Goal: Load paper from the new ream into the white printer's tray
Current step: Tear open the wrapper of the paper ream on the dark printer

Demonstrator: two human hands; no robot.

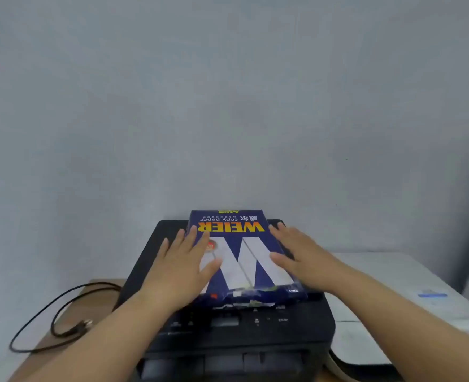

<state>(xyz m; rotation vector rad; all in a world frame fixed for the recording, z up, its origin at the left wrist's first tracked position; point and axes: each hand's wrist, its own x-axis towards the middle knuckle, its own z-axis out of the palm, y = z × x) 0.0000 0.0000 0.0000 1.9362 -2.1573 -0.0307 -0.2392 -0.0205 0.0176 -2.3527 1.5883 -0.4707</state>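
Nearest the camera, the front of the black printer [228,340] showed its control strip and closed front panels; the ream [241,257] lay flat on top of that printer, its torn near end overhanging the control strip and its far end reaching the back edge; the left hand [183,268] lay spread and flat at the ream's left edge, fingers partly on the wrapper, gripping nothing; the right hand [299,260] lay likewise spread at the ream's right edge, thumb on the wrapper; the white printer [393,301] stood just right of the black printer, and its tray could not be made out; a cable [62,312] looped on the desk [46,343] to the black printer's left; the wall [228,106] rose behind. The step seemed to be taking hold of the ream, and it would go best with both palms clamped on the long sides, since the open wrapper end could spill sheets if tipped forward; keeping it level while carrying it right would matter.
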